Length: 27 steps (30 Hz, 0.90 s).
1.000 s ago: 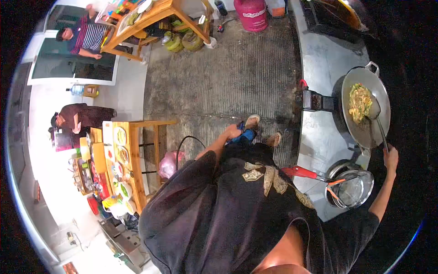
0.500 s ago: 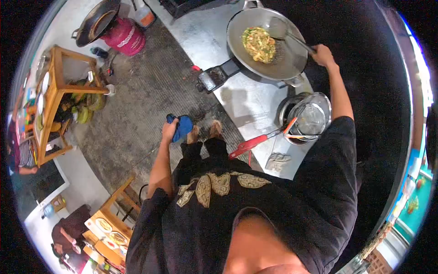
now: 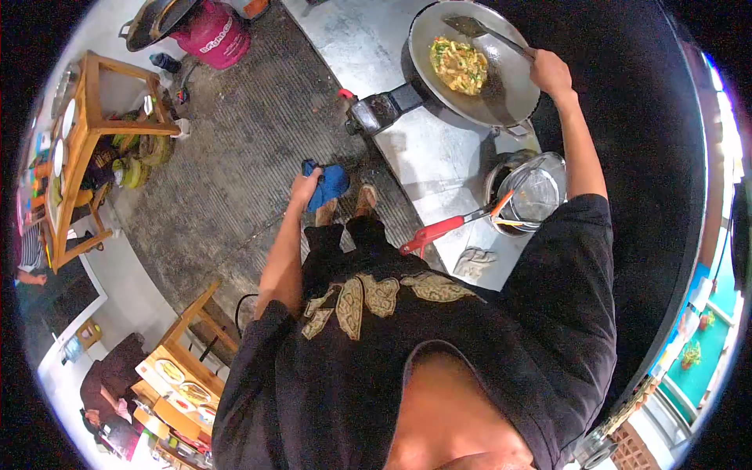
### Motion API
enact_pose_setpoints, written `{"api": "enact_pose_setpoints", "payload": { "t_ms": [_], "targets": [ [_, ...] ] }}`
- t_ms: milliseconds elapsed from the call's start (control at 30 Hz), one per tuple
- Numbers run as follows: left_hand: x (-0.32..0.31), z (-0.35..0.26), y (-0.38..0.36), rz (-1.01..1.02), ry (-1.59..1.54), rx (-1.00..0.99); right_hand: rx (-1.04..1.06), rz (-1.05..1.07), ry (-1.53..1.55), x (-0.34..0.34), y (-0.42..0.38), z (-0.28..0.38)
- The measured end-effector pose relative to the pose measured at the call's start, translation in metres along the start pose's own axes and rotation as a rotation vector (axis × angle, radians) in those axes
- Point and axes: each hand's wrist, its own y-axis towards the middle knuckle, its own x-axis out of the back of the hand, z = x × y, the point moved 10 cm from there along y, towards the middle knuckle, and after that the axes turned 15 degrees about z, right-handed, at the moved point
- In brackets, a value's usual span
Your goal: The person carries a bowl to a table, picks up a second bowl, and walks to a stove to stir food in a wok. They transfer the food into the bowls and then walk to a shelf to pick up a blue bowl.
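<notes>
My right hand (image 3: 551,73) is closed round the handle of a long wok spatula (image 3: 501,37). The spatula's dark flat head rests inside a large grey wok (image 3: 513,90), near its far rim. A mound of chopped food (image 3: 460,66), yellow with green and orange bits, lies in the wok left of the middle, apart from the spatula head. Low at my left side, my left hand (image 3: 306,186) grips a bunched blue cloth (image 3: 330,186) above the floor. The wok sits on a burner with a dark control box (image 3: 377,112) on the metal counter (image 3: 423,160).
Right of me, a pot holds a wire strainer (image 3: 543,194). A red-handled tool (image 3: 433,233) juts over the counter edge beside a crumpled pale cloth (image 3: 474,263). A pink gas cylinder (image 3: 215,35) and wooden table (image 3: 94,129) stand left. Another person (image 3: 117,380) is at lower left.
The spatula head has moved from beside the food to the wok's far rim. My left hand still holds the blue cloth. The whole view has shifted slightly.
</notes>
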Motion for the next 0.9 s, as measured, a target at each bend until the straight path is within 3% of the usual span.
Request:
{"api": "enact_pose_setpoints", "payload": {
  "t_ms": [200, 267, 333, 433, 533, 567, 667, 733, 800, 900],
  "targets": [
    [0.007, 0.060, 0.023, -0.088, 0.156, -0.155, 0.211, -0.120, -0.139, -0.011, -0.056, 0.022],
    [0.006, 0.092, 0.012, -0.001, 0.113, -0.094, 0.285, -0.192, -0.164, 0.014, -0.111, 0.041],
    [0.012, 0.119, -0.002, 0.040, 0.006, -0.096, 0.205, -0.140, -0.153, 0.022, -0.145, 0.040],
    [0.027, 0.161, -0.016, -0.093, -0.260, -0.053, 0.095, -0.050, -0.103, 0.024, -0.187, 0.039],
    [0.038, 0.147, -0.052, -0.129, -0.282, 0.100, 0.042, 0.028, -0.050, 0.009, -0.204, 0.040],
    [0.024, 0.204, 0.005, -0.025, -0.449, 0.100, 0.036, 0.048, -0.036, -0.001, -0.204, 0.041],
    [0.036, 0.151, 0.020, -0.159, -0.325, -0.296, -0.053, 0.015, -0.065, -0.054, -0.177, 0.029],
    [0.027, 0.116, 0.017, -0.041, -0.276, -0.039, -0.073, -0.012, 0.033, -0.067, -0.161, 0.032],
    [0.014, 0.099, 0.060, -0.015, -0.396, -0.055, -0.110, -0.022, 0.116, -0.071, -0.147, 0.025],
    [0.015, -0.021, 0.010, -0.045, -0.348, -0.316, -0.162, -0.038, 0.232, -0.069, -0.138, 0.000]
  ]
}}
